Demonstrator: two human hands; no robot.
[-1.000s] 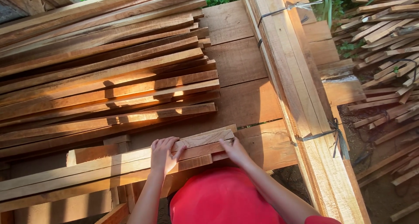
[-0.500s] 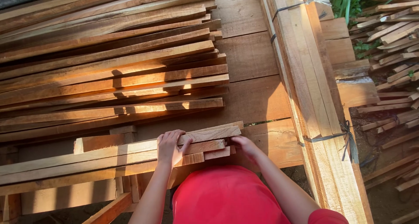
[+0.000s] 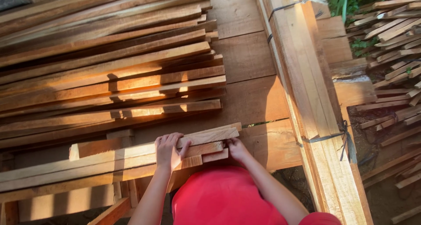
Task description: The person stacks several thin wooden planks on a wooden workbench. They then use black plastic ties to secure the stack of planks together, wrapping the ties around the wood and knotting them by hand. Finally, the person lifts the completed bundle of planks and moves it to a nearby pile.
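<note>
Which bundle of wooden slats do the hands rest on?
The small near bundle, under the left hand and right hand; the big stack behind lies untouched.

- Your left hand (image 3: 168,151) lies flat on top of the near bundle of wooden slats (image 3: 109,161), fingers spread over the top slat.
- Your right hand (image 3: 237,148) presses against the bundle's right end.
- Farther off, a larger stack of slats (image 3: 109,71) rests on the plank tabletop (image 3: 245,58).
- To the right, a strapped bundle of long boards (image 3: 307,89) runs near to far.
- Loose slats (image 3: 390,41) lie on the ground at far right.
</note>
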